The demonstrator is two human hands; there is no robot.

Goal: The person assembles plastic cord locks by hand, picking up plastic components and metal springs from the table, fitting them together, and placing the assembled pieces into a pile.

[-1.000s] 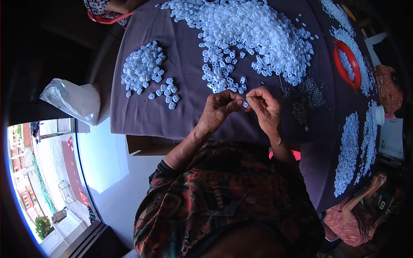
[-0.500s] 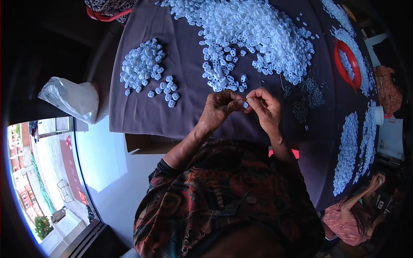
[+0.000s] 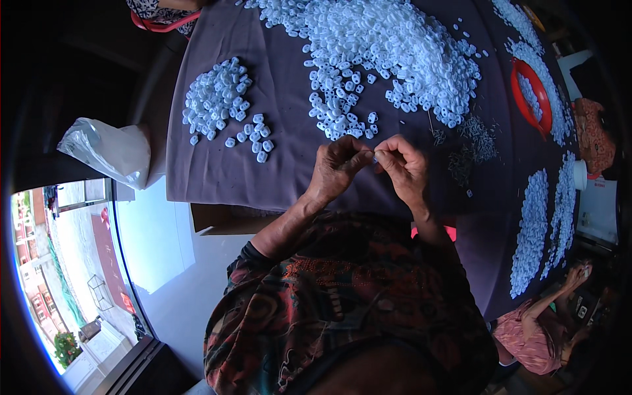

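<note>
**Both hands pinch one small white piece at frame centre**

Left hand (image 3: pixel 337 168) and right hand (image 3: pixel 403 166) meet fingertip to fingertip just above the near table edge. Between them sits a small white piece (image 3: pixel 375 157), pinched by thumb and forefinger on each side; detail too small to resolve. Purple cloth (image 3: pixel 289 164) covers the table. Large pile (image 3: pixel 388 46) of white pieces, upper centre. Smaller pile (image 3: pixel 216 99), upper left. Dark pins (image 3: pixel 471 141) scattered just right of the hands. Red bowl (image 3: pixel 526 69) at upper right. White bag (image 3: pixel 108 150) at left.
</note>
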